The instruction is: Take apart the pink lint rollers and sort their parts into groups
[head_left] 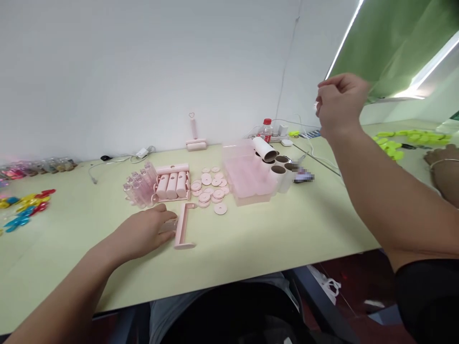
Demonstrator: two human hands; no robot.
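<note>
My left hand (152, 228) is closed around the clear handle (168, 225) of a pink lint roller frame (182, 227). The U-shaped frame lies low over the table with its open side to the right. My right hand (340, 102) is raised high at the right, in front of the wall, with its fingers curled. What its fingers hold, if anything, is hidden. Just beyond my left hand stand several clear pink handles (140, 185) and a group of pink roller parts (172, 184). Loose pink discs (220, 208) lie to the right of the frame.
A translucent pink box (251, 198) stands beside white paper rolls (265, 149). A finished-looking pink lint roller (196, 144) leans near the wall. Behind are a red-capped bottle (266, 129) and cables. Coloured pieces (27, 210) lie far left. Another person's hand (444, 167) rests at right.
</note>
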